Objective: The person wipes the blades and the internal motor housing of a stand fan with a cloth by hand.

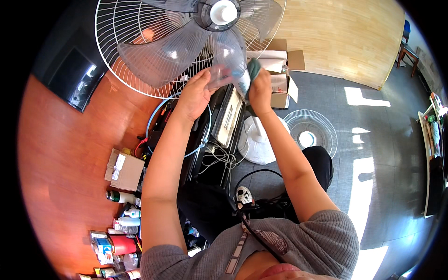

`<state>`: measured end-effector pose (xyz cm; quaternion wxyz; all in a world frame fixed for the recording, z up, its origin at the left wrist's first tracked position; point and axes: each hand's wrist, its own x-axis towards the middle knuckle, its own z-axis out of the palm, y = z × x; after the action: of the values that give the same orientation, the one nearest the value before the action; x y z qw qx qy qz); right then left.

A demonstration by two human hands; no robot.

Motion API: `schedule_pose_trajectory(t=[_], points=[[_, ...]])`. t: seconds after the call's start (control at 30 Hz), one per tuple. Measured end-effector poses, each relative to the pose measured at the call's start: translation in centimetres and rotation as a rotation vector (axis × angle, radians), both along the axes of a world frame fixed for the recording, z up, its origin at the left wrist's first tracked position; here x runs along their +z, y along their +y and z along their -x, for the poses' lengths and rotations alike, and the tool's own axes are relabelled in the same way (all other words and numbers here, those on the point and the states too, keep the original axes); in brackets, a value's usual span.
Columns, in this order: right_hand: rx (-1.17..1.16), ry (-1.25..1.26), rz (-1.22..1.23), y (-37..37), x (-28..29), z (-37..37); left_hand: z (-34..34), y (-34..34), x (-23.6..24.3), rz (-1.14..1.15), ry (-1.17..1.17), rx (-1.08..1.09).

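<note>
A fan with smoky, see-through blades stands at the top, its white wire rear grille (109, 56) behind them and a white knob (224, 12) at the hub. My left hand (197, 92) grips the lower edge of the fan blade (228, 49) that points toward me; some of its fingers show blurred through the plastic. On that blade's right edge, my right hand (262, 93) is closed around a dark green cloth (253, 70), which touches the blade. Part of the cloth is hidden by the fingers, and the area is smeared by motion.
Below stand the white fan base (257, 145) and, on the grey floor, a removed fan grille (322, 122). Open cardboard boxes (295, 60) sit behind my right hand. Left, a reddish desk (60, 154) carries a small carton (128, 170), bottles and a monitor (77, 74). Loose cables (227, 161) hang nearby.
</note>
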<state>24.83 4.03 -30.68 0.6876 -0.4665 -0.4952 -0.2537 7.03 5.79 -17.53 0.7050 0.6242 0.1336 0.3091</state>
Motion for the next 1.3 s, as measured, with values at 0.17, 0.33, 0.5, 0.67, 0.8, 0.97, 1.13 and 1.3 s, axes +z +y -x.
schedule_pose_trajectory(t=[0.17, 0.33, 0.5, 0.67, 0.8, 0.97, 1.13, 1.3], points=[[1.211, 1.022, -0.116, -1.2, 6.1, -1.4, 0.1, 0.0, 0.0, -0.018, 0.023, 0.058], [1.108, 0.611, 0.187, -0.6, 9.4, -1.1, -0.4, 0.0, -0.4, -0.014, 0.001, 0.105], [1.425, 1.055, 0.011, -0.5, 3.8, 2.5, -1.0, 0.6, -2.1, -0.311, 0.156, 0.292], [1.794, 1.504, -0.105, 0.4, 2.5, 6.3, -1.7, 1.7, -2.0, -0.71, 0.376, 0.426], [1.866, 1.568, -0.197, -0.8, 4.2, 9.7, -1.7, 2.5, -1.9, -1.338, 0.674, 0.624], [1.961, 1.544, -0.146, -1.3, 4.4, 9.4, -2.3, 1.7, -0.9, -1.311, 0.93, 0.663], [1.917, 1.478, -0.052, -0.8, 3.4, 8.9, -3.3, -0.3, 2.0, -0.823, 0.915, 0.418], [1.344, 1.321, 0.225, -2.6, 5.2, 7.9, -1.9, 3.2, 0.2, -1.158, 0.691, 0.398]])
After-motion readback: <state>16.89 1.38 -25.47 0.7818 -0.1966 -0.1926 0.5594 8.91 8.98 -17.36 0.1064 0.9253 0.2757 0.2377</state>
